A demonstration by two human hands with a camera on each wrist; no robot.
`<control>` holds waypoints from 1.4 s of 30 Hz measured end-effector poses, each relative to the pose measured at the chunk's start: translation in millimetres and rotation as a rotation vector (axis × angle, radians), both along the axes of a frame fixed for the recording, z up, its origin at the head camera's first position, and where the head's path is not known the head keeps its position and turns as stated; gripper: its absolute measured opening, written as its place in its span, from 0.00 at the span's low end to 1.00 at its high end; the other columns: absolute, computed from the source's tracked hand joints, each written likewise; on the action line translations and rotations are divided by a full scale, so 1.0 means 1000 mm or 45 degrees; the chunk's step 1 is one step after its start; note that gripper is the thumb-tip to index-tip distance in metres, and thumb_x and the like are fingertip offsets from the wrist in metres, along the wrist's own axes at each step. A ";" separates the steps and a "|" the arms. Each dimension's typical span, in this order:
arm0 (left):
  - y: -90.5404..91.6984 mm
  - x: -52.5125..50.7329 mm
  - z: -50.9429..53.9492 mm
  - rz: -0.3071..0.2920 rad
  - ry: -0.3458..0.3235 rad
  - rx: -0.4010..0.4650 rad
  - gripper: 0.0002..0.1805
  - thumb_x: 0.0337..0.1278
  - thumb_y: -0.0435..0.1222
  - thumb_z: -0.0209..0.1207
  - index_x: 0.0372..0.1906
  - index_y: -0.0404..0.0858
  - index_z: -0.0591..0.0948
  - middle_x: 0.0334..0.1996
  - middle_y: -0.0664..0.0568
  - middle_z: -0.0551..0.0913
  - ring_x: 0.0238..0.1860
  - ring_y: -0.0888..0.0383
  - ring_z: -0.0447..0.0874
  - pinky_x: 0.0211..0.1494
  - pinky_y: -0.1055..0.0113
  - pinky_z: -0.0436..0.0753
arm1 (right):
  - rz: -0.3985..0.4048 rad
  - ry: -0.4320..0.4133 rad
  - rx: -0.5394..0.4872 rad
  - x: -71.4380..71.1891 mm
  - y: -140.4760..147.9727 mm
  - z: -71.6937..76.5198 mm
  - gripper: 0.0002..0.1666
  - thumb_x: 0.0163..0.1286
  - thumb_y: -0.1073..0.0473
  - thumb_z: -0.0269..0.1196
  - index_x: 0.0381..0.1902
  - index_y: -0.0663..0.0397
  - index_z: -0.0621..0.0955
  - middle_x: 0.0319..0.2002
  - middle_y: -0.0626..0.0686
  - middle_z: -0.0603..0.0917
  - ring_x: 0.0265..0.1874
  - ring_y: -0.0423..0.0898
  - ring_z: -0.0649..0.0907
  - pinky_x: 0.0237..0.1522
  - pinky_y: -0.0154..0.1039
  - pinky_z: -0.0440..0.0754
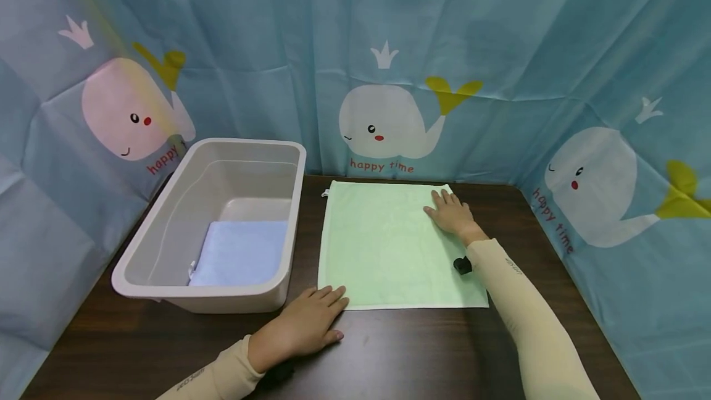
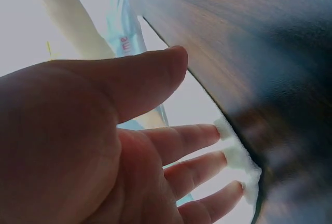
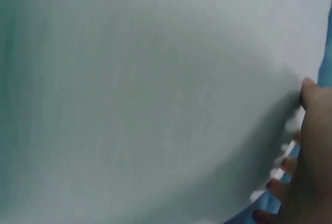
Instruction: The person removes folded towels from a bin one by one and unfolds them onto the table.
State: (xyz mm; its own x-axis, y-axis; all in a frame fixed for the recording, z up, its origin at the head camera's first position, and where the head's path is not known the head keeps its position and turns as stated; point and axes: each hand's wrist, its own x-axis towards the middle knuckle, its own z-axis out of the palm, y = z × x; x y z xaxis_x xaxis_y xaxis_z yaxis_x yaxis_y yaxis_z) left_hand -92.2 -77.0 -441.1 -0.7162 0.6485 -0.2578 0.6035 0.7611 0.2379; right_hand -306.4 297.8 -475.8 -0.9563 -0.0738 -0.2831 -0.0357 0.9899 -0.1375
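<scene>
So there's a light green cloth (image 1: pixel 383 245) spread flat on a dark wooden desk (image 1: pixel 389 357), its far side running just short of the desk's back edge, a strip of bare wood between it and the desk's right edge. Small white tag (image 1: pixel 325 192) pokes out at its back left corner. Left hand (image 1: pixel 311 321) is at the cloth's near left corner, fingers pretty straight with the tips resting on it, thumb out to the side, nothing gripped. Right hand (image 1: pixel 453 216) is palm down near the back right corner, fingers spread apart and touching the cloth, not pinching anything that I can see; the right wrist view is kinda blurry tbh. Over by the desk's left edge there's a grey bin (image 1: pixel 205 292) with a blue cloth (image 1: pixel 241 253) lying in its near end. Behind the desk's back edge hangs a blue curtain (image 1: pixel 244 104) with cartoon whales
</scene>
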 end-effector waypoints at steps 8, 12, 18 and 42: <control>0.000 0.000 0.000 -0.005 0.006 0.001 0.34 0.64 0.52 0.59 0.70 0.42 0.71 0.74 0.48 0.68 0.73 0.45 0.67 0.73 0.45 0.68 | -0.001 0.035 -0.027 -0.005 0.011 -0.002 0.40 0.81 0.39 0.38 0.80 0.53 0.46 0.80 0.65 0.42 0.78 0.68 0.46 0.74 0.71 0.45; 0.001 0.000 0.001 -0.006 0.006 0.000 0.34 0.64 0.52 0.59 0.70 0.42 0.71 0.74 0.48 0.68 0.73 0.45 0.67 0.73 0.45 0.68 | 0.083 0.074 -0.020 -0.009 -0.007 -0.006 0.39 0.81 0.40 0.38 0.80 0.51 0.47 0.80 0.65 0.44 0.78 0.68 0.47 0.74 0.71 0.48; 0.002 -0.001 0.000 -0.019 0.010 0.001 0.34 0.64 0.52 0.59 0.71 0.43 0.70 0.74 0.48 0.67 0.73 0.45 0.67 0.73 0.45 0.67 | 0.077 0.043 -0.030 -0.011 -0.030 -0.003 0.39 0.80 0.38 0.37 0.81 0.47 0.46 0.80 0.63 0.42 0.79 0.67 0.46 0.75 0.70 0.48; 0.001 -0.001 0.001 -0.005 0.005 -0.014 0.34 0.63 0.53 0.59 0.70 0.44 0.71 0.74 0.50 0.68 0.73 0.46 0.67 0.73 0.46 0.68 | 0.459 0.096 0.088 -0.018 -0.208 0.005 0.40 0.77 0.36 0.45 0.79 0.44 0.54 0.80 0.54 0.53 0.79 0.59 0.55 0.77 0.61 0.57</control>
State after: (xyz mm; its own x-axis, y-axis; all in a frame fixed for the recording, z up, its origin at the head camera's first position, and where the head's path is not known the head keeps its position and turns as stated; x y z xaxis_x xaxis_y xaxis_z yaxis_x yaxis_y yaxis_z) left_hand -93.5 -75.7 -440.4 -0.7149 0.6482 -0.2623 0.6071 0.7615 0.2269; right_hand -324.6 89.4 -470.7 -0.8907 -0.3927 -0.2291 -0.3910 0.9188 -0.0547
